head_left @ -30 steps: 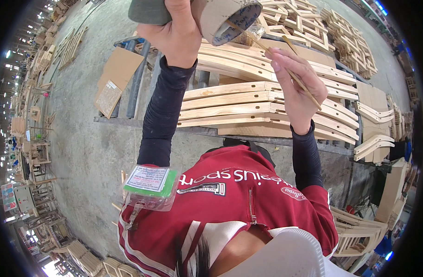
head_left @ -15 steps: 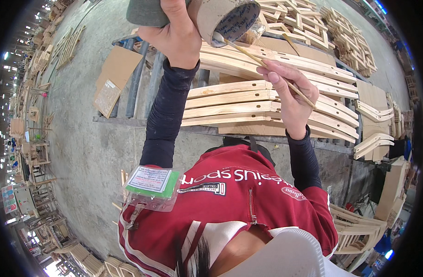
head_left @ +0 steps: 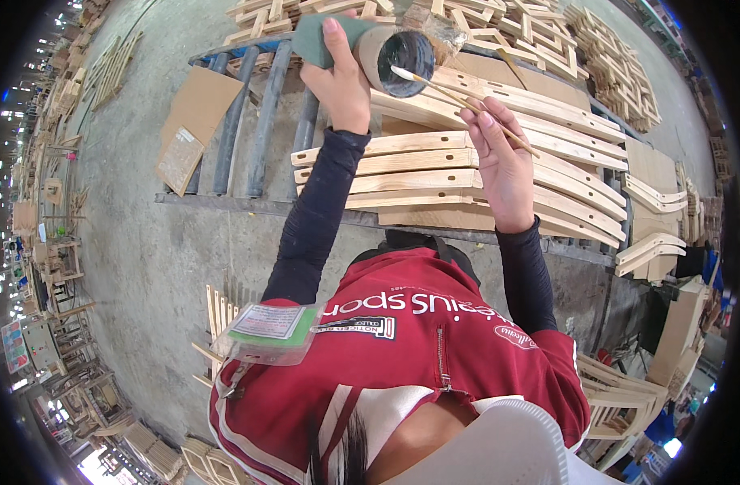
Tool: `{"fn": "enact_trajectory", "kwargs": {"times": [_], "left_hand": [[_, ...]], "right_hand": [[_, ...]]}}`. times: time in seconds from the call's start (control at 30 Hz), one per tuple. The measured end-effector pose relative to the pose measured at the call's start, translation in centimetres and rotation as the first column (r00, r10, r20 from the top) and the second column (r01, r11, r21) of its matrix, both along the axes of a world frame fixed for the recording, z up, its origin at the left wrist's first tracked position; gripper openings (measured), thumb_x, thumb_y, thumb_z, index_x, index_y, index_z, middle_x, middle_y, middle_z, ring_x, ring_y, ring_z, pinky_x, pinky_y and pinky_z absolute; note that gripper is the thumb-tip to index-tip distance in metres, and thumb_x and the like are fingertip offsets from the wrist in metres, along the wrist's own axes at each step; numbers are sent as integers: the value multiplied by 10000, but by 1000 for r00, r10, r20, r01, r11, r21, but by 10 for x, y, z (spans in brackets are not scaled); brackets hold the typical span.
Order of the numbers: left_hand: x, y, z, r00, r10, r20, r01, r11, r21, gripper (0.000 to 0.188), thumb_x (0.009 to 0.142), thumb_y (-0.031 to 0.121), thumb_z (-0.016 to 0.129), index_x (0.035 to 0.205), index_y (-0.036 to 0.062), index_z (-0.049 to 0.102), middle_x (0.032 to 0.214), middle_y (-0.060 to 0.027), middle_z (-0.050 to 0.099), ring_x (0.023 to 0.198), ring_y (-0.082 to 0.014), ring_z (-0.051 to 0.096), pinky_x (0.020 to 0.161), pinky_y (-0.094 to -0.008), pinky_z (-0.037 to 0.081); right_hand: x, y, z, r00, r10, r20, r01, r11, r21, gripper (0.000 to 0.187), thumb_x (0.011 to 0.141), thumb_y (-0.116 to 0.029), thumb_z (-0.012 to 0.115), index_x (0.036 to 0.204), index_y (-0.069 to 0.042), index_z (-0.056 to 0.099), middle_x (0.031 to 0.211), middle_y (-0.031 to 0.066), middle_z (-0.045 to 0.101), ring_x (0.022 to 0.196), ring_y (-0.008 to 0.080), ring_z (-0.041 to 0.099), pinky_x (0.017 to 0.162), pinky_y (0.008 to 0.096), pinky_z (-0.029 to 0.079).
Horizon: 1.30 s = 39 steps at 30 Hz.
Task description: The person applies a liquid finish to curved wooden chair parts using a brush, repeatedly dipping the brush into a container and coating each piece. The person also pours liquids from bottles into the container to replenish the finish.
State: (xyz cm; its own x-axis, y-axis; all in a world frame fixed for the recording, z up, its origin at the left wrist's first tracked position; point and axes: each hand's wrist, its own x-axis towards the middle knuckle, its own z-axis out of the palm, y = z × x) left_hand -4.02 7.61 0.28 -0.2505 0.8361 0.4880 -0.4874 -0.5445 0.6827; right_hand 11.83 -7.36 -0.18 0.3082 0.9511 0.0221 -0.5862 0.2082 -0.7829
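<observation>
A thin brush (head_left: 442, 91) slants above the curved wooden pieces (head_left: 410, 179), its white tip at the open mouth of a cup (head_left: 373, 58) (whether it touches the rim, I cannot tell). The right hand (head_left: 505, 174) pinches the brush's handle between thumb and fingers. The left hand (head_left: 341, 93) grips the tilted cup together with a dark green flat piece (head_left: 320, 36). Below, the wooden pieces lie in rows beside bare rollers (head_left: 261, 129) and a brown cardboard sheet (head_left: 204, 107); farther off, wooden frames (head_left: 616, 69) are stacked.
</observation>
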Motion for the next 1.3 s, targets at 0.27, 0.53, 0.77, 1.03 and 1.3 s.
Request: {"fn": "enact_trajectory", "kwargs": {"times": [0.27,0.53,0.77,1.03,1.3], "left_hand": [[13,-34,-92,976,-26,-215,-93,847,-523,463,1040,357,500,1079,-84,635,1026,-126,688,859,-178,658,795,-303,504],[-36,-77,-151,977,-147,-154,-13,681,-732,517,1045,425,457,1101,-68,600,1055,-142,682,915,-212,682,839,-312,521],[-63,-98,-144,944,-170,-283,-125,608,-784,497,1045,419,463,1121,-54,597,1059,-140,685,950,-217,679,863,-321,513],[-55,-94,-144,937,-168,-306,-144,613,-777,500,1049,407,460,1116,-60,623,1051,-137,688,932,-202,671,860,-313,507],[-49,-90,-145,921,-172,-349,-176,615,-769,520,1046,427,458,1094,-55,649,1054,-123,690,930,-176,643,864,-297,489]], "right_hand": [[33,-3,-73,994,-60,90,84,952,-293,187,963,-173,656,1009,-2,595,1012,187,702,917,232,713,767,295,602],[109,22,-148,871,-245,426,385,879,-282,221,938,-202,697,945,-6,594,919,171,714,841,230,726,688,315,609],[135,62,-202,846,-236,478,431,831,-352,220,921,-192,718,956,-8,603,932,176,723,819,233,734,667,304,602],[133,72,-206,831,-200,519,420,837,-351,243,917,-171,721,974,28,592,883,168,725,768,210,732,619,276,593],[137,70,-208,836,-208,508,418,841,-344,237,920,-161,716,961,23,573,891,188,722,790,230,737,626,282,599]]}}
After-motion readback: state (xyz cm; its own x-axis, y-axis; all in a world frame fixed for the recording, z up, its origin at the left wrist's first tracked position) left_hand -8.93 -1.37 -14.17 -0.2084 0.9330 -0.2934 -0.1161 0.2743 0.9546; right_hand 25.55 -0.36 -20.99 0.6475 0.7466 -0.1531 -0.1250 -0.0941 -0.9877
